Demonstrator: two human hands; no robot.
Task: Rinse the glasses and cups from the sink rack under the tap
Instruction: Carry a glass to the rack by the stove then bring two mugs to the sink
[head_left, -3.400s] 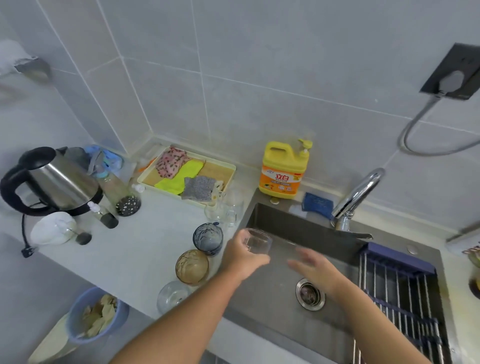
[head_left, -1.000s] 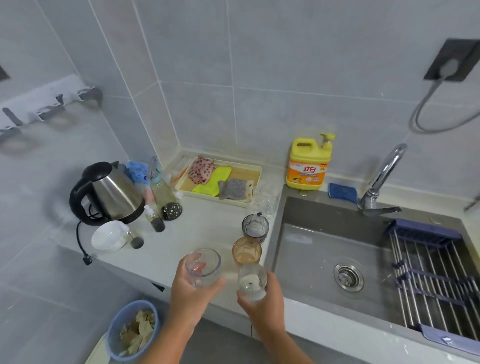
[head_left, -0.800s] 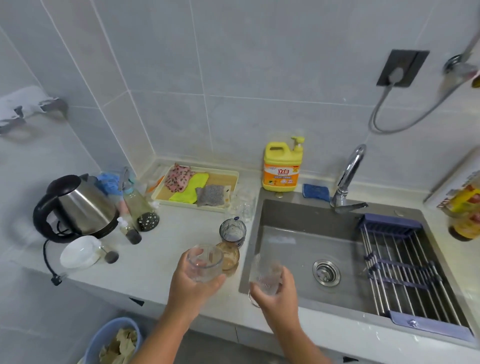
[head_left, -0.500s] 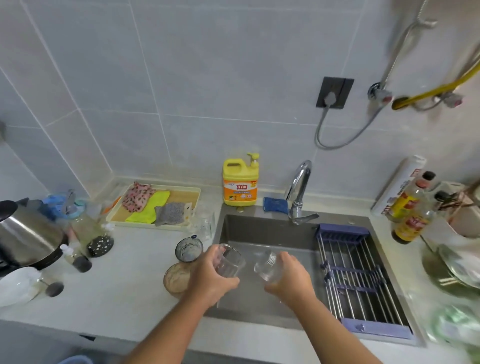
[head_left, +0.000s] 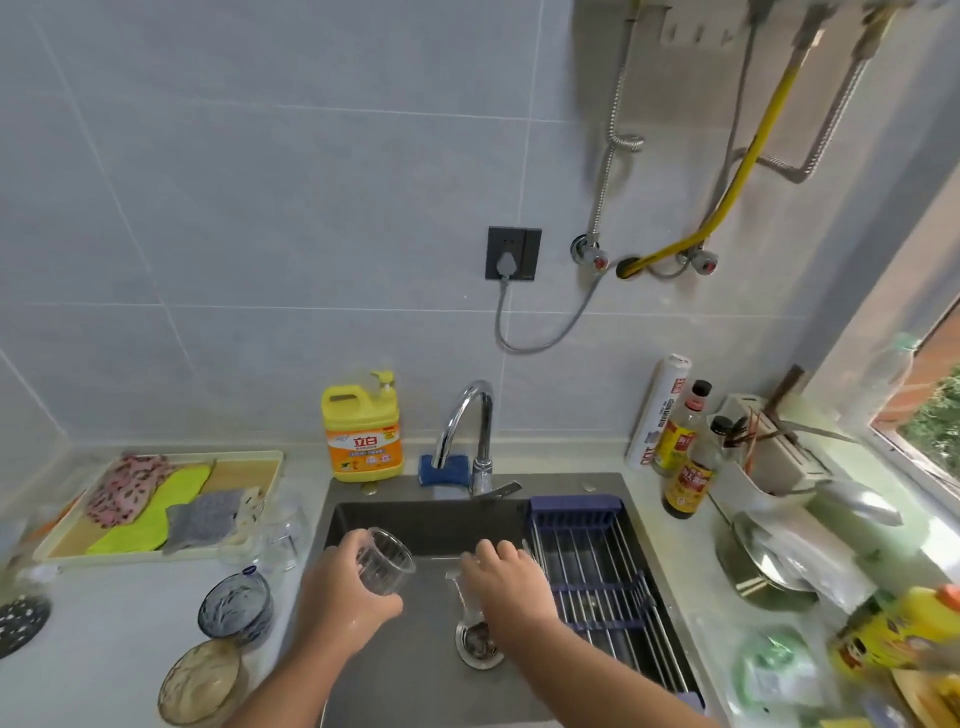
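Observation:
My left hand (head_left: 345, 597) grips a clear ribbed glass (head_left: 383, 562), tilted with its mouth up and to the left, over the left part of the dark sink (head_left: 415, 670). My right hand (head_left: 506, 584) holds a second clear glass (head_left: 467, 600) mouth down above the drain (head_left: 479, 643). The chrome tap (head_left: 470, 434) stands behind, with no water seen running. The blue wire sink rack (head_left: 597, 566) spans the sink's right side and carries nothing. A blue glass bowl (head_left: 236, 605) and an amber glass bowl (head_left: 202, 686) sit on the counter to the left.
A yellow detergent jug (head_left: 363, 428) and a blue sponge (head_left: 444, 467) stand behind the sink. A tray with cloths (head_left: 156, 506) and clear cups (head_left: 283, 530) lie left. Sauce bottles (head_left: 688, 467), a utensil holder (head_left: 769, 457) and metal bowls (head_left: 779, 551) crowd the right counter.
I have carried both glasses from the left counter over the sink. The view has swung right and up. My right hand has turned its glass mouth down above the drain.

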